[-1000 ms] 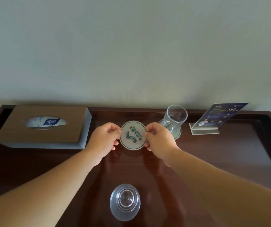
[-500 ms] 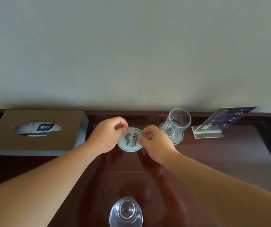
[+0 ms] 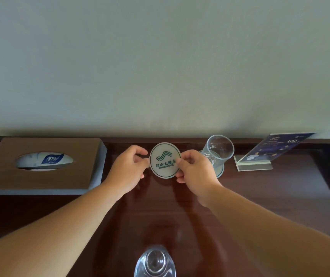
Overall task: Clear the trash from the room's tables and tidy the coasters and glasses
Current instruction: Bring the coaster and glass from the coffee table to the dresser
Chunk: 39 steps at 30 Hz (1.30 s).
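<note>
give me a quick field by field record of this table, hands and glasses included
coaster: round, green logo, between both hands
left hand: pinches its left edge
right hand: pinches its right edge
far glass: stands on second coaster, right of the hands
near glass: bottom edge of view
tissue box: rear left
sign holder: rear right
</note>
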### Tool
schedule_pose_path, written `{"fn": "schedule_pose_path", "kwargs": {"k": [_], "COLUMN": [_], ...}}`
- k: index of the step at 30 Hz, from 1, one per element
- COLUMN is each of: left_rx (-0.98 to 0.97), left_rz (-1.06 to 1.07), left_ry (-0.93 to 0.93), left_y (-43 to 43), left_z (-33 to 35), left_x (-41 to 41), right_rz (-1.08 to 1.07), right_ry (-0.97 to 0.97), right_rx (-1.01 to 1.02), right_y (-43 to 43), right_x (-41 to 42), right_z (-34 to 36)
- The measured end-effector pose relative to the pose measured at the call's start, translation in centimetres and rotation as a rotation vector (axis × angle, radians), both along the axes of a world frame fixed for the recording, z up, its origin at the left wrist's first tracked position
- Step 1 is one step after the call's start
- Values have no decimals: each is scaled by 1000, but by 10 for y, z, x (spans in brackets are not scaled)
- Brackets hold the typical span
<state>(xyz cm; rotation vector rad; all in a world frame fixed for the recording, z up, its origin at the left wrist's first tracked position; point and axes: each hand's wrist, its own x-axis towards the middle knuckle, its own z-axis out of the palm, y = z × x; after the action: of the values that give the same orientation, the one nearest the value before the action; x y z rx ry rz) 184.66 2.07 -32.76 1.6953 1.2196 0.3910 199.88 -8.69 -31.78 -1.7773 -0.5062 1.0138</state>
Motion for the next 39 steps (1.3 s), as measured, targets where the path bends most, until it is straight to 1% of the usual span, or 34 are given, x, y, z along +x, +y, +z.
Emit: {"fn": "schedule_pose_path", "kwargs": {"k": [3,6,8,11,14,15,16,19,23,26,31,34,39], "left_rx": [-56,-146,-156,-119,-61,-36,-16,50,199,282,367,393,401], "left_rz": [28,123,142,127,104,99,92,35,-138,-231,-309,-337,-302], "left_ry": [10,-32,-35,-20,26,40,48,101,251,335,394,414,423], "left_y": [-5,-5,-4,-4,-3,-3,-2,0,-3,-6,-10,-10,-8], "left_z": [-4,-5,-5,-6,-9,-10,-11,-13,-14,-15,-14,-15,-19], "left_x": [2,6,6,6,9,11,13,18,19,19,19,19,19], "right_rz": [-18,-33,-34,18,194,237,260,290,337,387,425,425,432], "right_ry": [37,64,53,-45,-353,-435,-477,-504,-532,-613,-726,-741,-756], "right_rx": [-12,-16,-36,-87,-169,-190,-205,-236,-253,-294,-341,-347,-356], "right_y": [1,1,2,1,0,0,1,1,2,5,10,10,13], "right_x": [-3,-5,-6,-6,-4,-3,-2,1,2,3,0,-1,1], "right_z": [-2,-4,-6,-9,-14,-15,-15,-15,-14,-14,-16,-18,-19]}}
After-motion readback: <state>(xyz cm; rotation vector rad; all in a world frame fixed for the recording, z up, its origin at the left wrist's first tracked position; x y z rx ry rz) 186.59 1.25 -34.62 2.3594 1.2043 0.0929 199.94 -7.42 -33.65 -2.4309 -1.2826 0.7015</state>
